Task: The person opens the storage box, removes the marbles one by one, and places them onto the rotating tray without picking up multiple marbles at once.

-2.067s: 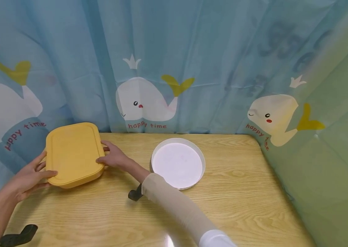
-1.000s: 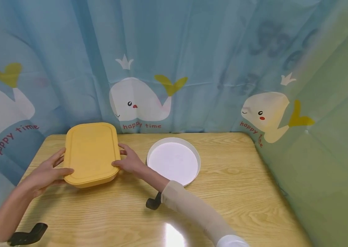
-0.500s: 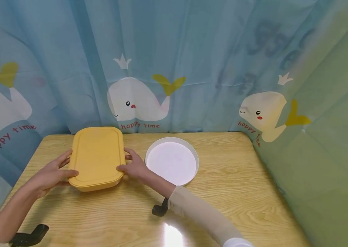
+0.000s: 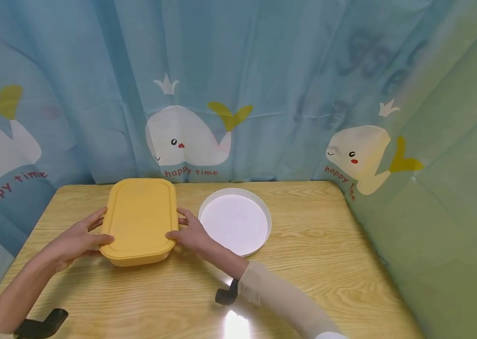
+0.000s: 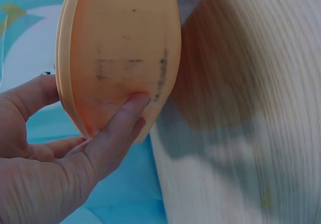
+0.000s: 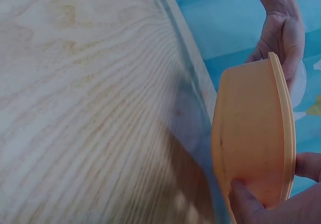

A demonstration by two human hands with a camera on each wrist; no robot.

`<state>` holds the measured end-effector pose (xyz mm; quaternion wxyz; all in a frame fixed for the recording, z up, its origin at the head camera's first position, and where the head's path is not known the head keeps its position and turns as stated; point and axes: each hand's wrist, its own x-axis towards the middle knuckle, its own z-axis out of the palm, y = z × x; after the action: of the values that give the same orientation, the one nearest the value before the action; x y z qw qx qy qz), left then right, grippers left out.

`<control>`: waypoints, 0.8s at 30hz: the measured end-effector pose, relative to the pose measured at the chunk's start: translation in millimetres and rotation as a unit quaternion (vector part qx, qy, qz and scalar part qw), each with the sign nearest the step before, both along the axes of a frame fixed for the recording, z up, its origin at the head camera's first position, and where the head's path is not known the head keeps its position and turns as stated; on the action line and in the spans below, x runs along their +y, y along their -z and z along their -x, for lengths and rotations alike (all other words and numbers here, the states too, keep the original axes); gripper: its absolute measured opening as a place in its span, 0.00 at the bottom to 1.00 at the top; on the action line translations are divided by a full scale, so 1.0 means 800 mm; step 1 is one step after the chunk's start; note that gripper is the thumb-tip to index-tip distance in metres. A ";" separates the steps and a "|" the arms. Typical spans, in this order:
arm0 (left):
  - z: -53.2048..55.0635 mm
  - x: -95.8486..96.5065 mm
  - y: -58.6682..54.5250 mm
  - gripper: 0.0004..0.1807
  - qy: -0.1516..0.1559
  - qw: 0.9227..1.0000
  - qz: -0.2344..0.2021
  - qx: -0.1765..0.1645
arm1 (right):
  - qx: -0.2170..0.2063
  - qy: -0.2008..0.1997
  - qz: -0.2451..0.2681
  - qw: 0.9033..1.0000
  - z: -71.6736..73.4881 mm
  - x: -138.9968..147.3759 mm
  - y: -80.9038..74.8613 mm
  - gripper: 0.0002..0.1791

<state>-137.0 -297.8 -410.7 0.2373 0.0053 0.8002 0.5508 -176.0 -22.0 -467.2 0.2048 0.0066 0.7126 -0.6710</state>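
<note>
A yellow rectangular lidded container [image 4: 141, 219] is held between both hands over the left part of the wooden table, its shadow falling on the wood in the wrist views. My left hand [image 4: 79, 240] grips the near left corner, thumb on the lid's edge and fingers along the side. On the opposite side my right hand [image 4: 192, 233] grips the right edge the same way, thumb on top. Dark scuff marks show on the container's wall [image 5: 125, 48] in the left wrist view. The lid is on, so the inside is hidden.
Just right of my right hand lies a round white shallow tray [image 4: 234, 226], partly covered by the forearm. A blue curtain [image 4: 264, 141] with whale prints hangs along the table's back edge, and a green one [image 4: 446, 235] borders the right side.
Both hands have carried the container rightward from the table's left edge, and lately lower and slightly nearer. The head view has shifted a little right. The white tray stays in its place.
</note>
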 end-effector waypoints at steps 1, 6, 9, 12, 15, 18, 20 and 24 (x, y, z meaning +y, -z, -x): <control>0.000 0.001 0.000 0.53 0.000 1.000 0.003 -0.001 | 0.001 0.000 0.001 1.000 -0.001 0.002 0.000 0.41; 0.000 0.006 0.002 0.55 0.003 1.000 0.007 -0.008 | -0.003 0.005 0.008 1.000 -0.007 0.007 0.002 0.41; 0.000 0.009 0.004 0.55 0.005 1.000 0.006 -0.011 | -0.008 0.010 0.017 1.000 -0.010 0.010 0.003 0.41; 0.000 0.012 0.004 0.55 0.006 1.000 0.005 -0.013 | -0.011 0.015 0.026 1.000 -0.013 0.013 0.006 0.42; 0.000 0.015 0.005 0.54 0.008 1.000 0.006 -0.013 | -0.012 0.020 0.033 0.999 -0.016 0.016 0.008 0.42; 0.001 0.018 0.004 0.53 0.010 1.000 0.009 -0.012 | -0.011 0.025 0.036 0.999 -0.019 0.018 0.009 0.42; 0.001 0.020 0.003 0.53 0.012 1.000 0.013 -0.012 | -0.011 0.027 0.036 0.999 -0.021 0.020 0.010 0.42; 0.000 0.024 0.003 0.53 0.013 1.000 0.015 -0.015 | -0.011 0.029 0.038 0.999 -0.025 0.023 0.010 0.43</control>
<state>-136.6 -278.6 -412.9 0.2565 0.0034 0.8044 0.5359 -156.1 -3.9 -474.9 0.1934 0.0272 0.6840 -0.7028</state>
